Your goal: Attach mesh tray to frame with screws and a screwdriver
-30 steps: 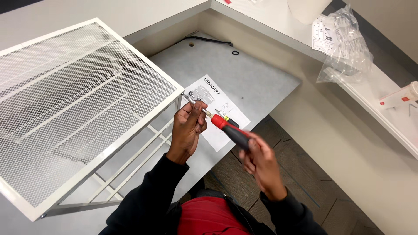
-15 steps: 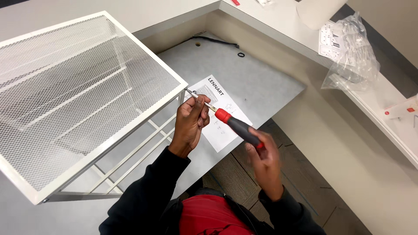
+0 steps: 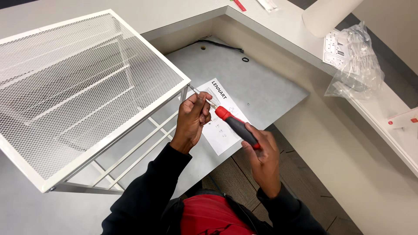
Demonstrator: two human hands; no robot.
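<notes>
The right hand [image 3: 261, 152] is wrapped around the black grip of a red and black screwdriver [image 3: 235, 124], whose thin metal shaft runs up and to the left toward the corner of a white wire-mesh frame [image 3: 87, 87]. The left hand [image 3: 193, 119] is closed in a pinch around that shaft near its tip, just beside the frame's corner post; whether the tip sits in a screw there is too small to tell. The frame lies tilted on the grey worktop [image 3: 261, 87], its mesh panel facing up and its thin white rails showing beneath. A white instruction sheet [image 3: 226, 135] lies flat on the worktop under both hands. Farther back, a small black ring [image 3: 245, 59] and a black cable [image 3: 222, 45] rest on the worktop. On the raised ledge to the right sits a crumpled clear plastic bag [image 3: 355, 65].
</notes>
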